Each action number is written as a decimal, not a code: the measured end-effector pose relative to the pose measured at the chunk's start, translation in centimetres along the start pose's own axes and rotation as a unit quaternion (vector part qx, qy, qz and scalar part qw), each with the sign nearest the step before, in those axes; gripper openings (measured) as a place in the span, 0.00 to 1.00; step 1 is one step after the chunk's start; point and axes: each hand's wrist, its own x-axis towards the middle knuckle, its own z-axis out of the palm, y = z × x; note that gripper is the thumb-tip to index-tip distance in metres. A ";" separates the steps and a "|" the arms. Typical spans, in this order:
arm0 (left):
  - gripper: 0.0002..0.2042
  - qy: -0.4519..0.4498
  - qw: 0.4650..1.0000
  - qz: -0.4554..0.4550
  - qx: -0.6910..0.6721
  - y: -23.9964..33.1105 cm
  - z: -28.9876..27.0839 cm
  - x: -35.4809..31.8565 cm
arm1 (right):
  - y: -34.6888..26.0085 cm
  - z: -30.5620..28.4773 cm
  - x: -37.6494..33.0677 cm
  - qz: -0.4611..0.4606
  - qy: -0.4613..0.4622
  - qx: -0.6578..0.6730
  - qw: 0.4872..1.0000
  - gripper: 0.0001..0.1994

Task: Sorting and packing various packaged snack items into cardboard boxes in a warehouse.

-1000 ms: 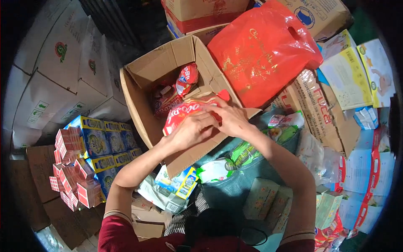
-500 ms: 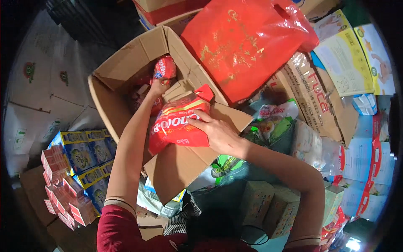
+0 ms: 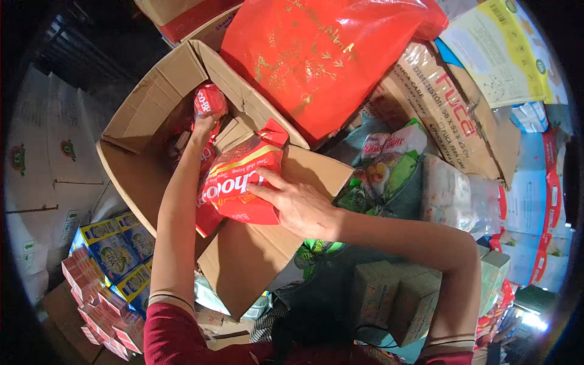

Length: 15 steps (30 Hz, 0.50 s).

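My left hand (image 3: pixel 205 125) reaches into an open cardboard box (image 3: pixel 137 176), closed around a small red packet (image 3: pixel 210 100). At the box's near side, a larger red snack bag (image 3: pixel 243 182) with white lettering leans over a folded-out flap (image 3: pixel 252 255). My right hand (image 3: pixel 302 210) grips that bag's right edge, fingers spread across its front and thumb hidden. More red packets (image 3: pixel 207 159) show partly inside the box, beneath my left forearm.
A big glossy red bag (image 3: pixel 316 55) with gold print lies beyond the box. Blue-and-yellow cartons (image 3: pixel 115 255) and small red-and-white boxes (image 3: pixel 103 310) are stacked at left. Rightward are a flattened carton (image 3: pixel 450 109), green packets (image 3: pixel 392 158) and pale boxes (image 3: pixel 395 298).
The view has shifted, so the box and both hands appear farther left. Both hands keep their holds, the left on the small packet and the right on the larger bag.
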 end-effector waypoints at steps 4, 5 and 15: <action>0.11 0.188 0.980 0.007 -0.058 -3.0 -5.9 -1.9 | -1.6 0.0 0.8 -0.036 -0.007 0.016 0.999 0.29; 0.11 0.178 0.982 0.006 -0.060 -2.4 -4.6 -3.0 | -0.9 0.1 0.6 -0.027 -0.005 0.016 1.000 0.29; 0.15 0.152 0.968 0.189 -0.058 9.9 -6.9 -15.8 | -0.3 1.0 0.1 -0.090 0.040 0.065 0.993 0.27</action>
